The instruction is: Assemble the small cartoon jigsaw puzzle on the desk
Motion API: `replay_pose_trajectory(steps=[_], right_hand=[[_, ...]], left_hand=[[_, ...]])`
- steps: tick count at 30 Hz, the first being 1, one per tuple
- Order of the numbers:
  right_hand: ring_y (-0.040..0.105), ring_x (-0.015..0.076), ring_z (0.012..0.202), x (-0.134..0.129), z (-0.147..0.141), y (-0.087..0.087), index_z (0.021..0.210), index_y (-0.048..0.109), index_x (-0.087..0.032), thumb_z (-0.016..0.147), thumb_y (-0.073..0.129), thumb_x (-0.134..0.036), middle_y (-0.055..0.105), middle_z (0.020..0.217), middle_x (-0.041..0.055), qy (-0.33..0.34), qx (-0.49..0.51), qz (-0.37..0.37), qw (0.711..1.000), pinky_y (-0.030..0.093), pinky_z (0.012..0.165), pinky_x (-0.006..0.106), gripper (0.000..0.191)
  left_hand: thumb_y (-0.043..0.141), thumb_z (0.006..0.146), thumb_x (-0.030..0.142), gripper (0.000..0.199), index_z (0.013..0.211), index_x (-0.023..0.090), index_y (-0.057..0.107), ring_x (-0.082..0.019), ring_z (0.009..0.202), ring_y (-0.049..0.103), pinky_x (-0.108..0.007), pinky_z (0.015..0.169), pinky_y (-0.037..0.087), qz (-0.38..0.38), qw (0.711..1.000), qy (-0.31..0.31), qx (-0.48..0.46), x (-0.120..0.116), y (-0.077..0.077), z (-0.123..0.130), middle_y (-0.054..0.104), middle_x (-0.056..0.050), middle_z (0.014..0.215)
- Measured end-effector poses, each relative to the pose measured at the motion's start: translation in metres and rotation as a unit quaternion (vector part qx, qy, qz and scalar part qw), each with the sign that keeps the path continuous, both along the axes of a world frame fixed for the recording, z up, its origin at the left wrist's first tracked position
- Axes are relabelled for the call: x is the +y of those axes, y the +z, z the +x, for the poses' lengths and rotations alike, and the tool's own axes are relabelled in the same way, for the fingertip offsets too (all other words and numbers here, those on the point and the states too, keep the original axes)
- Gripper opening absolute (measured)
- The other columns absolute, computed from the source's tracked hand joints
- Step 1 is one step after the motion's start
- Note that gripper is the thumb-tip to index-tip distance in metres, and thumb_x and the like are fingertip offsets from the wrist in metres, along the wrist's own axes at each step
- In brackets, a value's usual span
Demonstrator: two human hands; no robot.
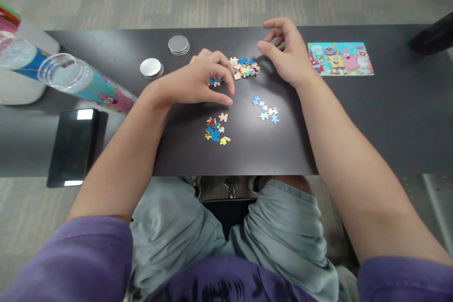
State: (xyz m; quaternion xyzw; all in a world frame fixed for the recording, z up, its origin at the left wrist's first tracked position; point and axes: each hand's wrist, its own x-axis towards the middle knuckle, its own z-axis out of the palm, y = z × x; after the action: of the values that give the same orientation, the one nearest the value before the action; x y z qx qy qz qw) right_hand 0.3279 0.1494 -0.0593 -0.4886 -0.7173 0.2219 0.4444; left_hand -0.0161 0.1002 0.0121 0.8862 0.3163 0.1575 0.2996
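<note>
My left hand [212, 78] hovers at the left side of a pile of jigsaw pieces [247, 69], its fingers apart and partly covering the pile. Right of the pile, my right hand [283, 49] is raised over the table with its fingers loosely curved and apart, holding nothing. A small group of blue and pale pieces [267, 110] lies below the pile. Nearer to me on the left is another group [215, 130] with blue, red and yellow pieces and one piece showing its plain back. A colourful cartoon picture card [340, 59] lies beyond my right wrist.
Round silver lids lie in two stacks, one at the back [179, 44] and one nearer [151, 68]. Clear-topped cartoon tubes [76, 78] and a black phone-like device [73, 146] are on the left. A dark object [432, 35] stands at the far right. The table's front edge [233, 174] is above my lap.
</note>
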Motion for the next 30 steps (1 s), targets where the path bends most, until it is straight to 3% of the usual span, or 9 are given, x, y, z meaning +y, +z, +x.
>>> replay_pose_trajectory(steps=[3, 6, 10, 13, 16, 20, 24, 27, 30], right_hand=[[0.074, 0.0309, 0.125, 0.001, 0.001, 0.000, 0.150, 0.078, -0.034, 0.109, 0.092, -0.037, 0.089, 0.133, 0.0059, 0.006, -0.011, 0.004, 1.000, 0.057, 0.122, 0.047, 0.044], [0.076, 0.0321, 0.125, 0.003, 0.002, -0.002, 0.147, 0.081, -0.034, 0.111, 0.092, -0.040, 0.091, 0.133, 0.0070, 0.013, -0.022, 0.010, 1.000, 0.058, 0.124, 0.049, 0.038], [0.079, 0.0326, 0.126, 0.006, 0.004, -0.002, 0.141, 0.084, -0.037, 0.112, 0.096, -0.048, 0.091, 0.135, 0.0071, 0.018, -0.025, 0.014, 0.999, 0.059, 0.127, 0.051, 0.034], [0.080, 0.0315, 0.124, 0.008, 0.005, -0.003, 0.139, 0.086, -0.039, 0.113, 0.095, -0.046, 0.092, 0.137, 0.0055, 0.020, -0.037, 0.022, 0.999, 0.059, 0.126, 0.051, 0.029], [0.080, 0.0312, 0.121, 0.009, 0.006, -0.003, 0.136, 0.087, -0.036, 0.113, 0.092, -0.046, 0.092, 0.133, 0.0072, 0.025, -0.035, 0.032, 0.999, 0.060, 0.120, 0.051, 0.026], [0.080, 0.0311, 0.117, 0.008, 0.005, -0.001, 0.133, 0.087, -0.035, 0.112, 0.089, -0.046, 0.092, 0.128, 0.0079, 0.028, -0.031, 0.035, 0.999, 0.061, 0.115, 0.050, 0.023], [0.076, 0.0282, 0.106, 0.009, 0.003, -0.002, 0.130, 0.087, -0.038, 0.110, 0.092, -0.043, 0.092, 0.123, 0.0035, 0.022, -0.029, 0.027, 0.999, 0.062, 0.111, 0.048, 0.021], [0.074, 0.0261, 0.101, 0.012, 0.003, -0.005, 0.132, 0.088, -0.035, 0.111, 0.094, -0.039, 0.090, 0.118, 0.0037, 0.019, -0.021, 0.024, 0.999, 0.062, 0.106, 0.047, 0.022], [0.074, 0.0260, 0.101, 0.012, 0.003, -0.005, 0.133, 0.088, -0.031, 0.111, 0.095, -0.041, 0.088, 0.115, 0.0045, 0.026, -0.015, 0.019, 0.999, 0.061, 0.103, 0.046, 0.025]], left_hand=[[0.122, 0.082, 0.058, 0.040, 0.106, 0.035, 0.099, -0.044, 0.161, 0.067, -0.073, 0.152, 0.043, 0.014, 1.000, 0.011, 0.010, -0.003, 0.002, 0.000, 0.081, -0.003, 0.150], [0.126, 0.074, 0.059, 0.048, 0.098, 0.031, 0.097, -0.046, 0.159, 0.063, -0.075, 0.152, 0.043, 0.010, 0.998, -0.004, 0.055, -0.013, 0.012, 0.005, 0.078, -0.006, 0.151], [0.124, 0.075, 0.056, 0.043, 0.082, 0.029, 0.090, -0.050, 0.152, 0.063, -0.081, 0.154, 0.037, 0.014, 0.994, -0.023, 0.103, -0.024, 0.021, 0.013, 0.079, -0.010, 0.136], [0.124, 0.073, 0.046, 0.038, 0.081, 0.029, 0.091, -0.051, 0.150, 0.066, -0.086, 0.152, 0.034, 0.025, 0.993, -0.039, 0.104, -0.025, 0.023, 0.014, 0.081, -0.011, 0.122], [0.118, 0.081, 0.039, 0.027, 0.084, 0.032, 0.093, -0.047, 0.143, 0.073, -0.087, 0.153, 0.031, 0.014, 0.993, -0.051, 0.107, -0.025, 0.023, 0.014, 0.087, -0.008, 0.117], [0.108, 0.089, 0.032, 0.014, 0.087, 0.032, 0.094, -0.036, 0.117, 0.083, -0.078, 0.150, 0.042, -0.041, 0.992, -0.058, 0.108, -0.025, 0.024, 0.012, 0.091, -0.002, 0.108], [0.112, 0.084, 0.046, 0.021, 0.094, 0.035, 0.096, -0.029, 0.101, 0.084, -0.060, 0.125, 0.066, -0.089, 0.990, -0.059, 0.092, -0.021, 0.027, 0.008, 0.085, 0.005, 0.095], [0.107, 0.088, 0.051, 0.024, 0.095, 0.032, 0.093, -0.028, 0.100, 0.082, -0.049, 0.104, 0.068, -0.080, 0.995, -0.040, 0.047, -0.018, 0.028, 0.006, 0.084, 0.002, 0.096], [0.109, 0.087, 0.050, 0.028, 0.090, 0.032, 0.088, -0.029, 0.099, 0.079, -0.048, 0.094, 0.064, -0.054, 0.999, -0.007, 0.006, -0.018, 0.024, 0.008, 0.081, -0.001, 0.095]])
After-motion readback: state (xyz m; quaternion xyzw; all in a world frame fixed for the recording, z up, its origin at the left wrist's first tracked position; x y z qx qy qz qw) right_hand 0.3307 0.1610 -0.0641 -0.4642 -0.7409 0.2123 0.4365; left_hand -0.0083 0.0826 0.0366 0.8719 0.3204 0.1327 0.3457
